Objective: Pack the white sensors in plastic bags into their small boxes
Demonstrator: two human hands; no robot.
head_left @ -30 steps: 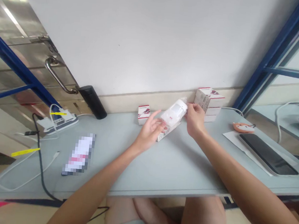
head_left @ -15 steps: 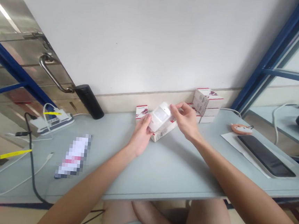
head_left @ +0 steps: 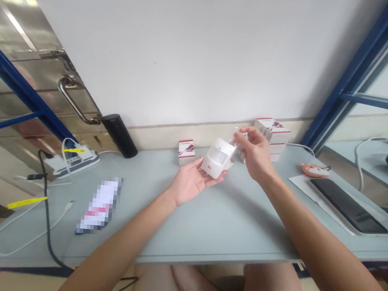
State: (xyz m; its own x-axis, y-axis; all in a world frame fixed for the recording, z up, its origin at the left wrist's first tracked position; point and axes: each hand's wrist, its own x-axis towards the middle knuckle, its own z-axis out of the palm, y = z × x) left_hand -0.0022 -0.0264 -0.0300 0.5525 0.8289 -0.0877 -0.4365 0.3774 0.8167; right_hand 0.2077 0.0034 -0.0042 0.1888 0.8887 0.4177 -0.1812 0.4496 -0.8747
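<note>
A white motion sensor [head_left: 218, 158] with a curved window on its front is held tilted above the table. My left hand [head_left: 192, 180] supports it from below, palm up, the thumb at its left edge and the fingers beneath it. At its upper right, my right hand [head_left: 255, 151] pinches a clear plastic bag [head_left: 237, 135] between thumb and fingertips. How far the bag still wraps the sensor is hard to make out. Behind my left hand stands a small white and red box [head_left: 186, 152]. More such boxes [head_left: 272, 130] are stacked behind my right hand, partly hidden.
A black cylinder [head_left: 119, 135] leans against the wall at left, near a power strip [head_left: 77, 160] with cables. A blurred-out item [head_left: 99, 206] lies on the left of the table [head_left: 186, 235]. At right are a phone [head_left: 348, 206], a paper sheet and an orange and white object [head_left: 316, 170].
The sensor has turned more upright and shifted slightly right. My left hand has opened from a side grip to a support underneath. My right hand has drawn away up and right with the plastic.
</note>
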